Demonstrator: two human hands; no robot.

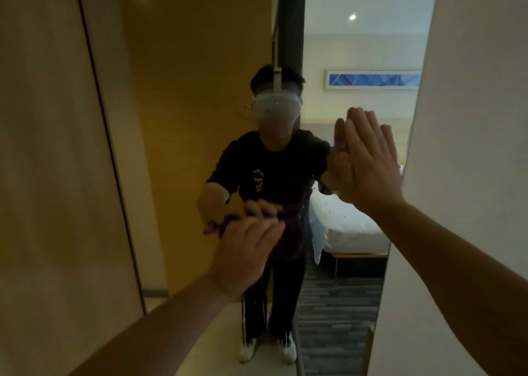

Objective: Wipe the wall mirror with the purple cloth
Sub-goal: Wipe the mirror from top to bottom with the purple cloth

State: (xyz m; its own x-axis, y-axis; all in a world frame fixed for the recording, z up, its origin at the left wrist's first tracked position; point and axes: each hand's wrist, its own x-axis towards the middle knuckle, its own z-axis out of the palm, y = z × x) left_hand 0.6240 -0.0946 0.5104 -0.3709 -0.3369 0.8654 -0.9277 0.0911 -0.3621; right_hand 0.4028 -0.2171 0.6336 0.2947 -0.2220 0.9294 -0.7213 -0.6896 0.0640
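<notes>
Both forearms reach in; left hand presses the bunched purple cloth against the wall mirror at waist height, fingers curled over it. Right hand lies flat, fingers straight, on the glass. Cloth looks soft, light; grip its bunched middle.

Wall mirror: smooth, glossy glass, reflected room sharply. Purple cloth: soft, matt fabric, bunched under left hand. Right hand: bare skin, lay flat on glass. Side panel at left: matt, wood-look, faint grain. Wall at right: plain, matt, pale. Reflected bedding: white cloth, soft-looking. Reflected floor: dark, striped, carpet-like.
</notes>
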